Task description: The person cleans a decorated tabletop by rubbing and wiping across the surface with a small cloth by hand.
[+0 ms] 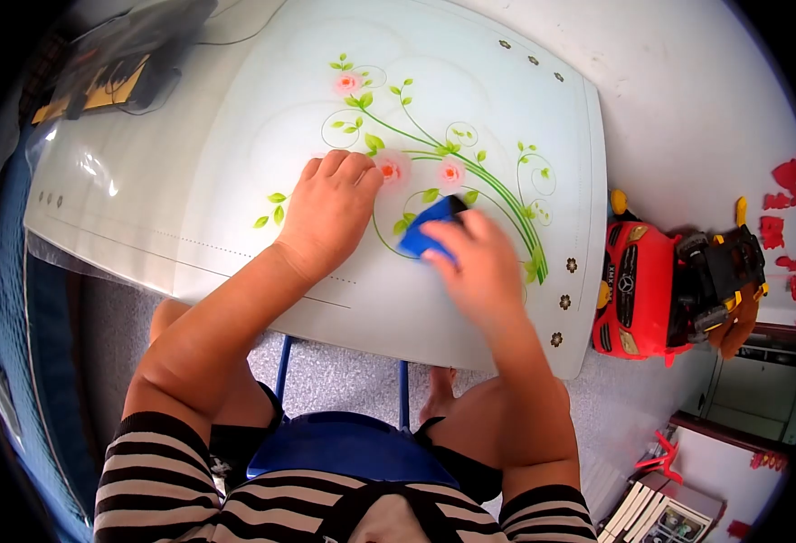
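Note:
My right hand (481, 267) grips a small blue object with a black edge (423, 232), pressed against the white tabletop (434, 312). Motion blurs this hand, and the object's exact kind is unclear. It lies over the printed green stems, just below a pink flower (451, 170). To its left, my left hand (330, 206) rests on the tabletop with its fingers curled under, beside a larger pink flower (392, 168). The fingertips are hidden, so whatever they may hold does not show.
Clear plastic covers dark items and a yellow piece (116, 86) at the far left of the table. Beyond the right edge stand a red toy car (640, 290) and a black toy vehicle (728, 271). A blue stool (353, 448) is under me.

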### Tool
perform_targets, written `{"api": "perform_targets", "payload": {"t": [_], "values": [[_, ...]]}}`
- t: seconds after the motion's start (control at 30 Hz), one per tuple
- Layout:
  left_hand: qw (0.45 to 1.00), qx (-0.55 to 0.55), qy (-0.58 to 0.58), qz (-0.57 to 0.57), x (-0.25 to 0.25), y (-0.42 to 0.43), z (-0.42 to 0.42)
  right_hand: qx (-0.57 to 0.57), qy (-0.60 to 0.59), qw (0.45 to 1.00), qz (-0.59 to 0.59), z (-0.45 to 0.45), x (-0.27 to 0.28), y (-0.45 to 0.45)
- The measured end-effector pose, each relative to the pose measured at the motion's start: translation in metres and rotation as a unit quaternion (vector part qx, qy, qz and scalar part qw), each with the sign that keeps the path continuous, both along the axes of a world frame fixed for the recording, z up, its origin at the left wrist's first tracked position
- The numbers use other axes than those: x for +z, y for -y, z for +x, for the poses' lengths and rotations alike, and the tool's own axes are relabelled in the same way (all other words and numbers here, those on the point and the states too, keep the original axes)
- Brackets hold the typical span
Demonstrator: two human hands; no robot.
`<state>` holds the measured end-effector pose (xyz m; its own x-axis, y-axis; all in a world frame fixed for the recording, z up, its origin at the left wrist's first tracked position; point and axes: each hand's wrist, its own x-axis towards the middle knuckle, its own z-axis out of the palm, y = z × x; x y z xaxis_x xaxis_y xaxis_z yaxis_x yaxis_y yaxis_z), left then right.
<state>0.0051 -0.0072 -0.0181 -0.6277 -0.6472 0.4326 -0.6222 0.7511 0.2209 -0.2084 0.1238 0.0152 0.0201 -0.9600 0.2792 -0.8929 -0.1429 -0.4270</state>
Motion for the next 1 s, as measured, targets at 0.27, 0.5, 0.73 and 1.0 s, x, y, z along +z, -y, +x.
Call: {"api": "perform_targets", "payload": {"t": [0.27,0.5,0.73,1.0], "values": [[1.0,0.0,-0.005,-0.006,-0.001,0.0,0.001,0.108,0.035,0.991,0.068,0.013,0.012,-0.011],[1.0,0.003,0.005,0.008,0.002,0.0,0.001,-0.242,-0.053,0.965,0.083,-0.061,0.01,0.005],[1.0,0.0,0.006,0.012,0.004,-0.001,0.001,0.105,0.0,0.994,0.025,0.025,0.007,-0.012],[0.951,-0.049,-0.125,0.278,0.029,-0.004,-0.003,-0.102,0.491,0.86,0.088,0.019,0.009,-0.008]]}}
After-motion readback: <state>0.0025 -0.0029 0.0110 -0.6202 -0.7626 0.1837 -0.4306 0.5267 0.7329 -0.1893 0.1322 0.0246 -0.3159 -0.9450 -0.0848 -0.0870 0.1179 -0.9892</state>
